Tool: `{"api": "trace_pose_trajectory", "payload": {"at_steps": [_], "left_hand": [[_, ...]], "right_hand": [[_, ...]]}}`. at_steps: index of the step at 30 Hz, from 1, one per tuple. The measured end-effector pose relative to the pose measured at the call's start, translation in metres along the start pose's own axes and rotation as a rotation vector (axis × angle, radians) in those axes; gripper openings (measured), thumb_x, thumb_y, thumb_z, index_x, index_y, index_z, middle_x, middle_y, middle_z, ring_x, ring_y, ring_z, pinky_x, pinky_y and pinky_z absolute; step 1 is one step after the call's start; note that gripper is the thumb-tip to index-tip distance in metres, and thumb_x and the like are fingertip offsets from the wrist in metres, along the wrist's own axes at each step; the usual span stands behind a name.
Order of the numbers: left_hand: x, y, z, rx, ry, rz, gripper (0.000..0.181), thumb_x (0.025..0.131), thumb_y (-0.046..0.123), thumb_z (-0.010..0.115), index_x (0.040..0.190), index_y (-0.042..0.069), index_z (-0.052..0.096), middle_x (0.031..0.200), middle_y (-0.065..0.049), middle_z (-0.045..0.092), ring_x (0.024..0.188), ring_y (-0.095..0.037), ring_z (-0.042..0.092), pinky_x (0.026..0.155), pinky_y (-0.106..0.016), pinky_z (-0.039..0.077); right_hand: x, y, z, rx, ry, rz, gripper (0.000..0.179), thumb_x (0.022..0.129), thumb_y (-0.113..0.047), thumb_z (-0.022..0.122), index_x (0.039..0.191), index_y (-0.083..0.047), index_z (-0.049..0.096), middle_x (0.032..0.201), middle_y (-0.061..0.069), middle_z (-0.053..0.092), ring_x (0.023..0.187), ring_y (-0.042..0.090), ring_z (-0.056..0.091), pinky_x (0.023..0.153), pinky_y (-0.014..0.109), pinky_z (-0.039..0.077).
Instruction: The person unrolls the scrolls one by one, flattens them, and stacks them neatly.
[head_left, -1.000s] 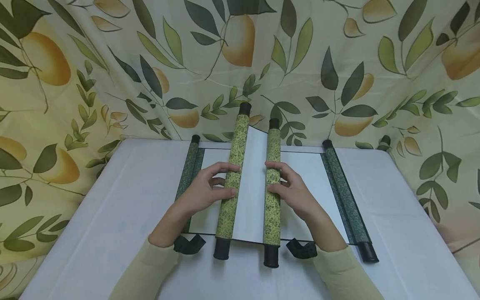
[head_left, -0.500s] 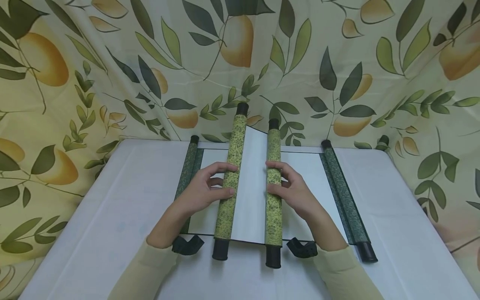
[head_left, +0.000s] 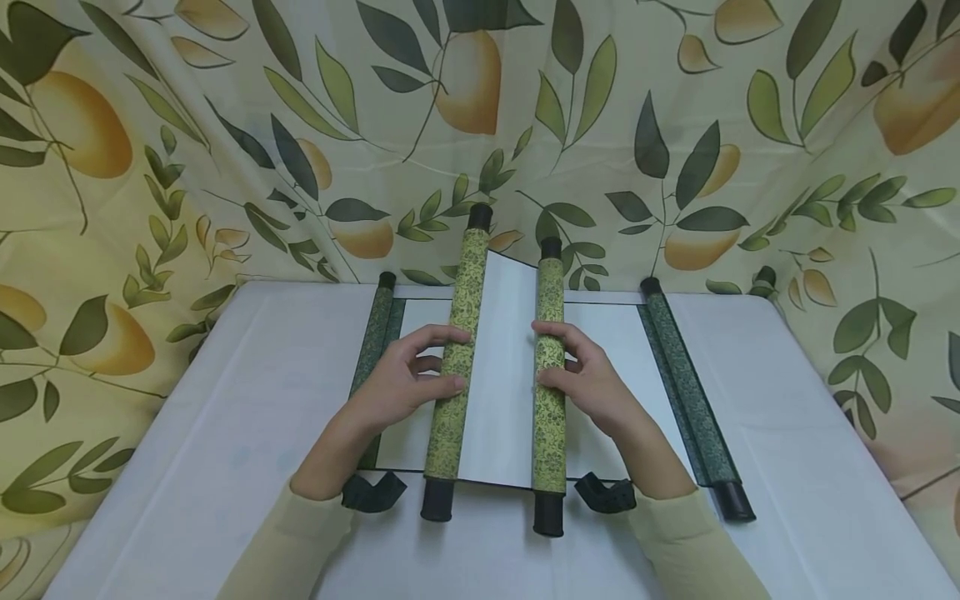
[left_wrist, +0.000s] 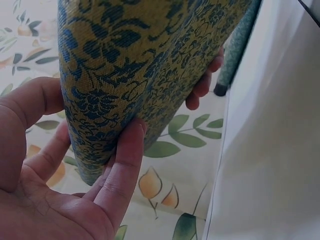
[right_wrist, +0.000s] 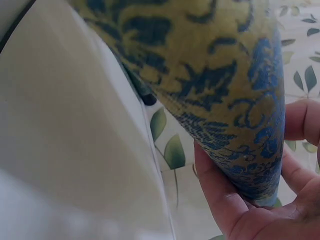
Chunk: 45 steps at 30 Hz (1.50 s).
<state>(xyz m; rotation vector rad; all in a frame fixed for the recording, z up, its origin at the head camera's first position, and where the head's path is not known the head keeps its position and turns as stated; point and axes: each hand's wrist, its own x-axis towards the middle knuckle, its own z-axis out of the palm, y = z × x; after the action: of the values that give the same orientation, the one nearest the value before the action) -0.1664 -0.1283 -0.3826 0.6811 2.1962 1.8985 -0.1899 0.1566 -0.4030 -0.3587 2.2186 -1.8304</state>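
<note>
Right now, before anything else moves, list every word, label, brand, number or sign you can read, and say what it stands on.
None: no lettering, numbers or signs can be read in any view.
The left yellow roll and right yellow roll show only floral pattern.
The white sheet between them shows no visible writing.
The backdrop cloth shows only fruit and leaves.
</note>
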Motion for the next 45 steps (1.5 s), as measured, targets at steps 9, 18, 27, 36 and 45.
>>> {"api": "trace_pose_trajectory", "payload": {"at_steps": [9,18,27,36,45], "left_hand": [[0.0,0.002,0.0,0.002,0.003,0.006,0.049,0.088,0.005,0.073,0.134,0.01,0.056,0.139,-0.008,0.052,0.105,-0.028,0.06,0.084,-0.035,0.054],[-0.001,0.006,-0.001,0.003,0.015,0.01,0.049,0.088,0.003,0.073,0.134,0.008,0.057,0.138,-0.008,0.053,0.111,-0.027,0.055,0.093,-0.044,0.05],[-0.001,0.007,-0.003,0.018,0.013,0.024,0.048,0.088,0.004,0.073,0.133,0.008,0.057,0.138,-0.007,0.054,0.114,-0.028,0.054,0.093,-0.037,0.05],[0.0,0.006,-0.002,0.024,0.008,0.035,0.049,0.087,0.004,0.074,0.133,0.008,0.058,0.137,-0.007,0.055,0.117,-0.027,0.054,0.095,-0.041,0.049],[0.0,0.005,-0.003,0.034,0.015,0.038,0.049,0.087,0.003,0.074,0.133,0.008,0.058,0.136,-0.006,0.056,0.122,-0.023,0.053,0.099,-0.038,0.048]], "right_hand": [[0.0,0.001,-0.003,-0.037,0.021,0.005,0.064,0.089,0.0,0.064,0.148,-0.016,0.045,0.158,0.011,0.029,0.113,0.035,0.053,0.084,0.036,0.053],[0.001,0.001,-0.004,-0.044,0.027,0.01,0.064,0.089,0.0,0.063,0.148,-0.017,0.046,0.158,0.01,0.03,0.112,0.034,0.054,0.084,0.035,0.053],[0.002,0.003,-0.008,-0.032,0.017,0.006,0.064,0.089,-0.001,0.066,0.148,-0.016,0.045,0.157,0.009,0.031,0.112,0.035,0.055,0.082,0.034,0.055],[0.002,0.001,-0.009,-0.026,0.007,0.011,0.065,0.09,-0.003,0.069,0.148,-0.014,0.044,0.156,0.009,0.032,0.115,0.037,0.056,0.082,0.034,0.056],[0.001,0.002,-0.012,-0.048,0.005,-0.001,0.066,0.088,0.0,0.067,0.148,-0.017,0.045,0.157,0.008,0.032,0.114,0.034,0.056,0.083,0.035,0.055]]}}
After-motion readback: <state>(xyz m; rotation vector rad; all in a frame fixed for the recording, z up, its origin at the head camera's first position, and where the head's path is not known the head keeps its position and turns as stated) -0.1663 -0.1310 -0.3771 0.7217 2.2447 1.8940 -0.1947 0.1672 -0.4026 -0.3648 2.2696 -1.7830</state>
